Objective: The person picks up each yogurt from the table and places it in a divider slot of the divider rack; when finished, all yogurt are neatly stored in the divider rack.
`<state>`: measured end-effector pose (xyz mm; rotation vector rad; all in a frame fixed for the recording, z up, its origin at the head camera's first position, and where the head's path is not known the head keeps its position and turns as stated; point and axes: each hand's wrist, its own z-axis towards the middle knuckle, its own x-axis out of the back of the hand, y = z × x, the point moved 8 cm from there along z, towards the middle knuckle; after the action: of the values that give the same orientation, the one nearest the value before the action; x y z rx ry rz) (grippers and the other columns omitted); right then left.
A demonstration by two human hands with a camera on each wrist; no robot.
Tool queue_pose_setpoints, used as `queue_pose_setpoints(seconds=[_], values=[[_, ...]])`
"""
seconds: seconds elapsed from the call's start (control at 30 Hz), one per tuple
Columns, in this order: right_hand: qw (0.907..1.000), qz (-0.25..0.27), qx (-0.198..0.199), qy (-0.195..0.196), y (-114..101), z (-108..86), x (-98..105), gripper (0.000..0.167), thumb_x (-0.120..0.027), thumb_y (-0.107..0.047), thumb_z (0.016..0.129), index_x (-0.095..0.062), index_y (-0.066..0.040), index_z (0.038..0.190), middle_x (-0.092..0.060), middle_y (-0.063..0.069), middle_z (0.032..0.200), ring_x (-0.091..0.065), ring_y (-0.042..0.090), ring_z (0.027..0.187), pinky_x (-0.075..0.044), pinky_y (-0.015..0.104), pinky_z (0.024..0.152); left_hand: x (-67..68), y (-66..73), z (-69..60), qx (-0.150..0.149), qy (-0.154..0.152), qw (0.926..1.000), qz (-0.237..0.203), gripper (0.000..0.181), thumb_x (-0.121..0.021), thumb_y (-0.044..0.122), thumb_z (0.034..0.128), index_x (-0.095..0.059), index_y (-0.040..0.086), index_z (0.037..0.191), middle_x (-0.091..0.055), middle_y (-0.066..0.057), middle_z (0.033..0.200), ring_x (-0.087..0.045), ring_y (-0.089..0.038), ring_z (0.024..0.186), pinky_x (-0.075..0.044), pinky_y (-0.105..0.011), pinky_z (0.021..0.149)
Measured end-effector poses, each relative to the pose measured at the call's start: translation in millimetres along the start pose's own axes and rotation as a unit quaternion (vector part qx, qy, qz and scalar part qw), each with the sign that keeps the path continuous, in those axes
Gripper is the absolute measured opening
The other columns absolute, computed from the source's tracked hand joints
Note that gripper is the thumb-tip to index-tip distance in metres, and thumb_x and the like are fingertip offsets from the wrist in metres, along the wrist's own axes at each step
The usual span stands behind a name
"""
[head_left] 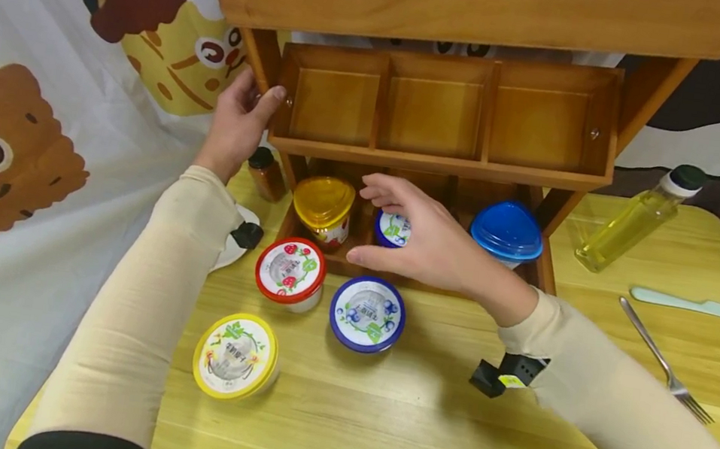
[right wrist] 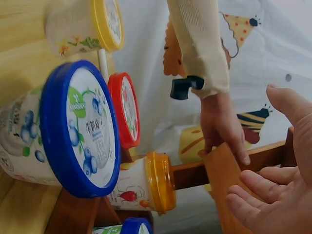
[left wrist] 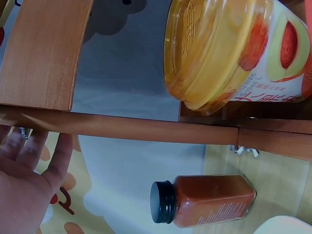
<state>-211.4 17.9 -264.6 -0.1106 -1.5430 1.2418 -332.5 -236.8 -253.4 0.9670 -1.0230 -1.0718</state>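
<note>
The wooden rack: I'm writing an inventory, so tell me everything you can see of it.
The wooden rack is orange-brown with a slight sheen, its slanted side posts carrying tiers; the top one runs out of frame. The middle tray, split by two dividers into three compartments, tilts forward, with metal fasteners at both ends. The bottom tray holds lidded tubs. The rack stands on the table; the left grip holds its left side.

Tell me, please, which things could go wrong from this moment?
The right hand hovers near the orange-lidded cup and might tip it. The left hand grips the side of the wooden rack; a strong pull could shift it and disturb its contents. The front blueberry cup stands close before the rack, so the right hand could bump it.
</note>
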Motion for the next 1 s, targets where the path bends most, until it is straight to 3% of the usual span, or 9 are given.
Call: queue_pose_setpoints(seconds=[0.33, 0.5, 1.0], values=[[0.9996, -0.021, 0.02, 0.004, -5.4, -33.6, -2.7, 0.085, -0.083, -0.042, 0.078, -0.041, -0.015, 0.147, -0.049, 0.001, 0.146, -0.049, 0.021, 0.133, -0.043, 0.046, 0.108, 0.0, -0.4, 0.1, -0.002, 0.0, 1.0, 0.008, 0.035, -0.061, 0.026, 0.0983, -0.055, 0.016, 0.132, -0.059, -0.008, 0.133, -0.059, -0.015, 0.111, -0.049, -0.028, 0.094], [0.9997, -0.004, 0.026, 0.0, -2.9, -46.9, -8.8, 0.086, -0.085, -0.036, 0.077, -0.041, -0.012, 0.147, -0.048, 0.003, 0.147, -0.05, 0.024, 0.132, -0.043, 0.047, 0.108, 0.5, -0.4, 0.4, -0.006, 0.002, 1.0, 0.004, 0.035, -0.061, 0.025, 0.0982, -0.055, 0.016, 0.132, -0.059, -0.009, 0.134, -0.06, -0.015, 0.112, -0.05, -0.028, 0.094], [0.9976, 0.066, 0.015, 0.016, 31.9, -75.3, -34.2, 0.084, -0.087, -0.026, 0.076, -0.042, -0.01, 0.145, -0.051, 0.007, 0.144, -0.052, 0.027, 0.13, -0.042, 0.046, 0.109, 0.5, -0.3, -0.3, 0.0, 0.002, 0.9999, 0.014, 0.037, -0.06, 0.027, 0.0985, -0.054, 0.017, 0.133, -0.058, -0.008, 0.134, -0.059, -0.016, 0.112, -0.049, -0.029, 0.093]])
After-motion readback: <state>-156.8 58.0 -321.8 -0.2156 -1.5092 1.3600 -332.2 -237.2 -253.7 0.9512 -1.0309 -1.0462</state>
